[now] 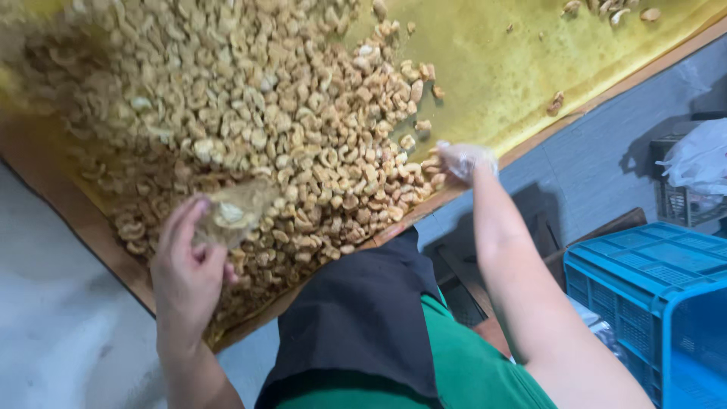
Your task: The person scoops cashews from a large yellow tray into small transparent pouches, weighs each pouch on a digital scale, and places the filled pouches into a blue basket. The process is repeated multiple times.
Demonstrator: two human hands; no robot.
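Observation:
A big heap of pale cashew kernels point(250, 113) covers a yellow-lined table with a wooden rim point(469, 76). My left hand point(189, 265) is over the near edge of the heap, its fingers closed on a crumpled clear plastic piece point(235, 212) that is blurred. My right hand point(463, 159), in a thin clear plastic glove, rests at the heap's right edge by the wooden rim and touches the kernels there; whether it holds any I cannot tell.
A blue plastic crate point(651, 295) stands at the right by my arm. A dark basket with a white plastic bag point(700, 163) sits further back. A few stray kernels point(609, 9) lie at the table's far end. A black apron point(356, 310) is over a green shirt.

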